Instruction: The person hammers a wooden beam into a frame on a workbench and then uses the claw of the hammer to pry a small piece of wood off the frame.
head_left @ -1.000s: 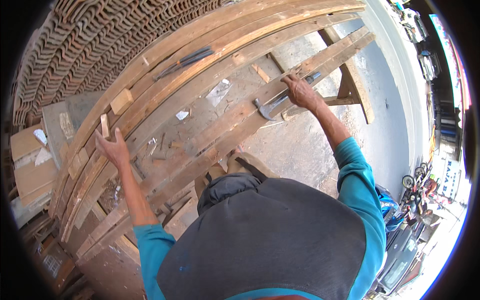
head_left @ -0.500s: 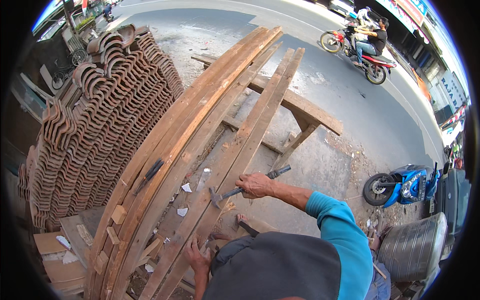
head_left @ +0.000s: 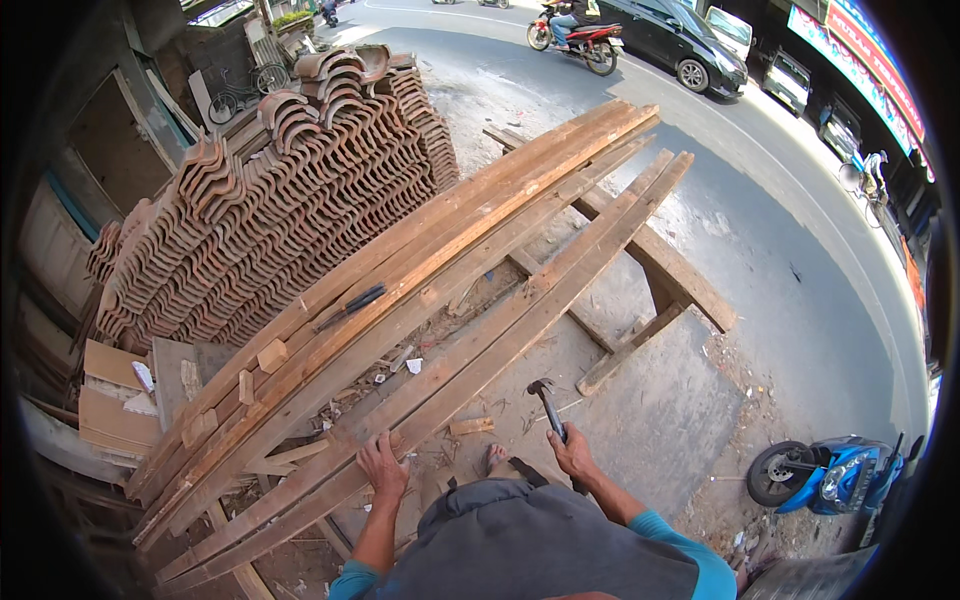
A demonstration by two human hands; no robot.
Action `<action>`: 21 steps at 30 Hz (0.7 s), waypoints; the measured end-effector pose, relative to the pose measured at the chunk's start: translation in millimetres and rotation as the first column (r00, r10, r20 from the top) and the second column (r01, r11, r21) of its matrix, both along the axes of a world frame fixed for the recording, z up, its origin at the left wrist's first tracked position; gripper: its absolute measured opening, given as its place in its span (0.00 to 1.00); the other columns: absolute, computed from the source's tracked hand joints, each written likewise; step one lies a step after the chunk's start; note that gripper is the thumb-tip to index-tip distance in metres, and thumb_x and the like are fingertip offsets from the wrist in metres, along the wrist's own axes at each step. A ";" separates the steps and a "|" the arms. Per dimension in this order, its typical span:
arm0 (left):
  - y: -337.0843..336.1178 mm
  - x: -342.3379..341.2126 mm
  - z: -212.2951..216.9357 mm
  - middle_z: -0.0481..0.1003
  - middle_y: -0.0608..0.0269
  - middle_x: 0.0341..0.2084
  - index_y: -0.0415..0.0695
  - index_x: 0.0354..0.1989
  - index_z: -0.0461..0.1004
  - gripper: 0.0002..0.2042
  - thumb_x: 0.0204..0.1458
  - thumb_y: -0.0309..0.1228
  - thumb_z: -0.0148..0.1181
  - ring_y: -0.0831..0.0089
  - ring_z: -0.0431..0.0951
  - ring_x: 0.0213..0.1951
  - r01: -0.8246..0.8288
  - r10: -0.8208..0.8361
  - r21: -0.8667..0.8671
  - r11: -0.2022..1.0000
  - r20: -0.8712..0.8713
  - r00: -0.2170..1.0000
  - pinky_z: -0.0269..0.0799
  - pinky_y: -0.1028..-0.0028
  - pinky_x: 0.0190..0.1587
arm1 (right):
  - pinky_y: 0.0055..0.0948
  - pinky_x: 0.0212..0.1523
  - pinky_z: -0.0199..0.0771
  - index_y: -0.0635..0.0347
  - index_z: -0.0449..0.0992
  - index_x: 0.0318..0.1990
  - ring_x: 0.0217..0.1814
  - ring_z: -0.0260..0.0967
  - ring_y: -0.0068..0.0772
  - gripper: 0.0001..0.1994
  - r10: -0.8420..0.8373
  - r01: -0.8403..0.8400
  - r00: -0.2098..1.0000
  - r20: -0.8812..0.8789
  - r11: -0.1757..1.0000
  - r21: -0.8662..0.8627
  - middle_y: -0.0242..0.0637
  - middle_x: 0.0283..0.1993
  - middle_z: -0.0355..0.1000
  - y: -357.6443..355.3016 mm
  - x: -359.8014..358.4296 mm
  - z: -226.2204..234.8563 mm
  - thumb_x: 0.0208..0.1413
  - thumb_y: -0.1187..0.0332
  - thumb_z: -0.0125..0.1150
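My right hand [head_left: 572,455] is closed around the dark grip of a claw hammer with a grey metal head [head_left: 548,408], its head standing clear of the timber just beyond my knuckles. My left hand [head_left: 384,468], fingers loosely spread and slightly bent, rests on the near edge of two long, narrow, brown sawn-wood beams [head_left: 487,347], laid side by side with a thin gap between them. The pair runs from below my left hand to well beyond my right, where it crosses a rough, weathered wooden trestle bench [head_left: 690,285] with a slanting brace.

Past my left hand lies a second group of long wooden planks, thicker and warmer brown [head_left: 450,262], their grain streaked and their edges scuffed. A slim hand tool with black handles [head_left: 352,306] lies on top of them, and ahead and to the left of my left hand sit small, pale, square-cut wood blocks [head_left: 272,355]. Beyond the planks rises a tall stack of wavy reddish-brown clay roof tiles [head_left: 290,230], its edges forming close ripples. A flat, pale wood offcut [head_left: 471,426] lies between my hands on the dusty grey concrete ground [head_left: 655,405]. Well off to the right of my right hand stands a glossy blue motorbike with a black tyre [head_left: 835,475].
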State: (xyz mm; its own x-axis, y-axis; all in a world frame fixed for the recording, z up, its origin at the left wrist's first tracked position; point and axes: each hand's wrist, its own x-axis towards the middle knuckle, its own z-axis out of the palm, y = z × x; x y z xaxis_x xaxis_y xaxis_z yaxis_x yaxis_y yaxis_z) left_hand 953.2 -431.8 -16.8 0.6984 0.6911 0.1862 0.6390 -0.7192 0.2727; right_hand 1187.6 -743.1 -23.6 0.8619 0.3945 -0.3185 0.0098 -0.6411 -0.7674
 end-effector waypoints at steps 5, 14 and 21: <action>9.7 12.7 -10.3 0.65 0.52 0.50 0.46 0.57 0.67 0.39 0.32 0.32 0.80 0.50 0.65 0.55 0.003 -0.002 0.005 1.000 -0.065 0.998 0.59 0.49 0.60 | 0.42 0.25 0.70 0.65 0.71 0.32 0.21 0.69 0.36 0.21 -0.064 0.063 0.998 -0.018 0.997 -0.037 0.41 0.20 0.68 -84.0 -31.9 -88.8 0.61 0.52 0.62; -30.4 -25.0 -12.1 0.67 0.51 0.47 0.46 0.47 0.68 0.36 0.26 0.34 0.83 0.50 0.68 0.53 0.125 -0.126 -0.020 0.992 -0.122 0.984 0.62 0.52 0.57 | 0.46 0.24 0.70 0.69 0.76 0.25 0.22 0.73 0.38 0.26 -0.272 0.140 0.839 -0.472 0.945 -0.295 0.48 0.21 0.73 -226.9 -135.1 -87.2 0.59 0.49 0.62; -48.3 -36.8 20.4 0.68 0.47 0.52 0.43 0.56 0.67 0.42 0.28 0.37 0.83 0.46 0.67 0.58 0.099 -0.149 -0.214 0.972 -0.231 0.961 0.60 0.48 0.62 | 0.47 0.39 0.77 0.79 0.79 0.33 0.42 0.80 0.57 0.25 -0.342 0.027 0.819 -0.460 0.824 -0.565 0.64 0.35 0.78 -376.9 -212.1 -142.9 0.49 0.55 0.64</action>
State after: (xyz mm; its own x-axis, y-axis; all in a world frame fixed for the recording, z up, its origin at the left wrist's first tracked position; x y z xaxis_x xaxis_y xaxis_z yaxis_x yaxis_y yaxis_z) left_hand 916.4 -480.0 3.6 0.7878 0.6015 -0.1324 0.6129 -0.7445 0.2647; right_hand 975.5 -1120.0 -166.5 0.5340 -0.1134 -0.8378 -0.4491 -0.8776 -0.1674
